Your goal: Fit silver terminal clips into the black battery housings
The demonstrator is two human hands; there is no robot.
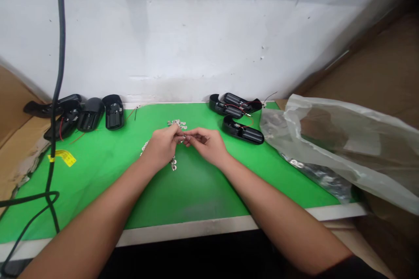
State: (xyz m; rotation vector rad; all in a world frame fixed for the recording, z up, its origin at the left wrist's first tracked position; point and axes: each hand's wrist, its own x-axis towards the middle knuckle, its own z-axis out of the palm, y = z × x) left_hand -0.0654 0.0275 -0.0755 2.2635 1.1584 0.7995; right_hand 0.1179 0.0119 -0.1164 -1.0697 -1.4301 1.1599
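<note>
Both hands were parked mid-mat w/ fingertips meeting, prob so the tiny part stayed right under the eyes. Left hand (161, 144) had thumb + index pressed together, pinching a small metal contact (182, 138); other fingers curled in. Right hand (207, 143) came in from the other side, fingertips closed on the same piece or one right next to it, can't tell which, too small. So the contact sat between the two hands, just above the green mat (98, 174), not lying on it.

A short strip of the same metal bits (173, 165) dangled under the left hand, touching the mat, and a loose little pile of contacts (176, 123) lay just beyond the fingers, close enough to grab w/o reaching, I'd guess.

Black battery holders were split in 2 groups: left batch (90, 115) by the wall at the mat's far-left corner, right batch (240, 117) w/ red wires at the far right. Looked like sorted stacks kept out of the work zone, but that's my read.

Clear plastic bag (343, 139) slumped open on the right edge w/ more metal parts inside. Black cable (58, 74) hung down on the left w/ a yellow tag (63, 157), clear of the hands.
</note>
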